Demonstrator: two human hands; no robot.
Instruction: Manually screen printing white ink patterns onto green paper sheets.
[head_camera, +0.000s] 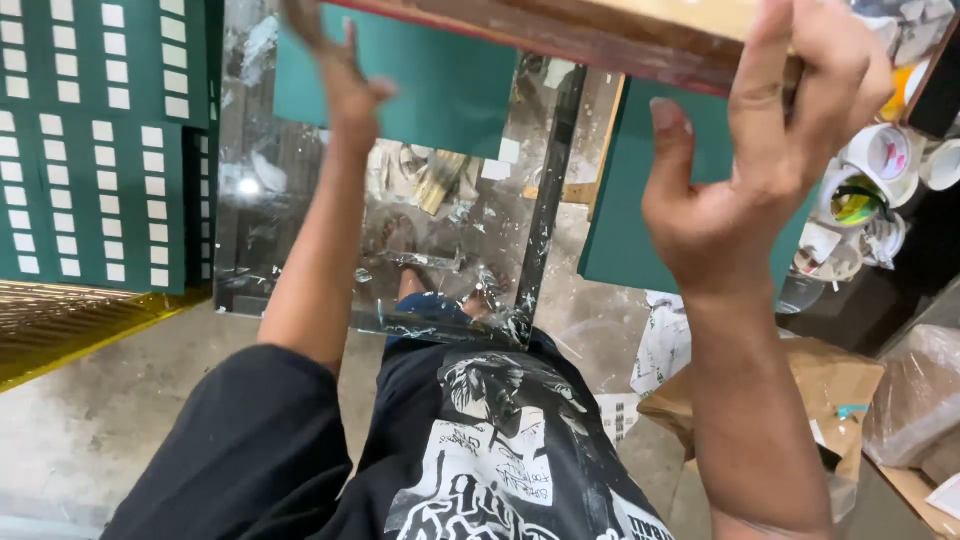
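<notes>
I hold a wooden frame (600, 35) with a dark red-brown edge up near the top of the view. My right hand (760, 150) grips its right end, fingers curled over the edge and thumb free below. My left hand (340, 75) reaches up to the frame's left end and looks closed on it, though that hand is blurred. Under the frame lies a glass tabletop (300, 200) smeared with white marks. Two plain teal sheets rest on it, one (430, 85) beneath my left hand and one (620, 210) beneath my right.
Teal sheets covered in rows of white rectangles (100, 140) fill the left, above a yellow grating (60, 325). Tape rolls and pots (870, 180) crowd the right. A cardboard box (830, 390) and a plastic-wrapped bundle (915, 395) stand on the concrete floor (100, 430).
</notes>
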